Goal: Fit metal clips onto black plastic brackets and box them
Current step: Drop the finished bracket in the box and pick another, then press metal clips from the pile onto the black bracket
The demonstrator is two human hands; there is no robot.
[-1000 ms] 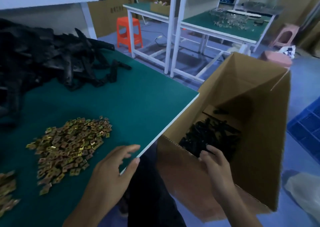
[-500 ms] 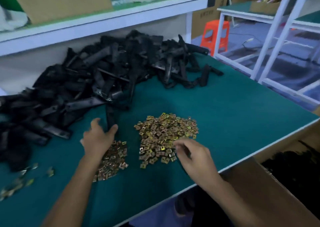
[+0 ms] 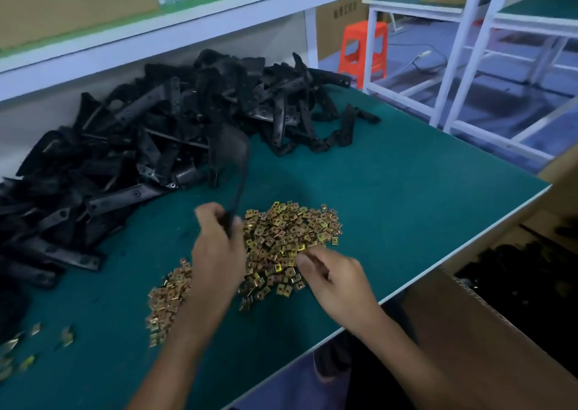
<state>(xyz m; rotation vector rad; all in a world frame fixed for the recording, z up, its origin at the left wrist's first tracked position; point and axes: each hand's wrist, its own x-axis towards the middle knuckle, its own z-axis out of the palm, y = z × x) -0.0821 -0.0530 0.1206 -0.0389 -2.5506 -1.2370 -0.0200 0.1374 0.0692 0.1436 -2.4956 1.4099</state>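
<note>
A big heap of black plastic brackets (image 3: 150, 140) lies across the back left of the green table (image 3: 406, 197). My left hand (image 3: 217, 247) grips one black bracket (image 3: 237, 165), blurred and raised upright above the table. A mound of brass-coloured metal clips (image 3: 291, 237) sits in the middle. My right hand (image 3: 337, 280) rests at its near edge with fingers curled, pinching at the clips; whether it holds one is hidden. A smaller clip pile (image 3: 169, 297) lies left of my left arm.
A cardboard box (image 3: 469, 325) with black brackets inside stands beside the table's right edge. Loose clips (image 3: 18, 353) are scattered at the near left. A shelf (image 3: 175, 31) overhangs the back. An orange stool (image 3: 362, 50) and white table frames (image 3: 463, 50) stand beyond.
My left hand has lifted a bracket out of the heap and brought it toward the clips. My right hand stays at the mound's near edge.
</note>
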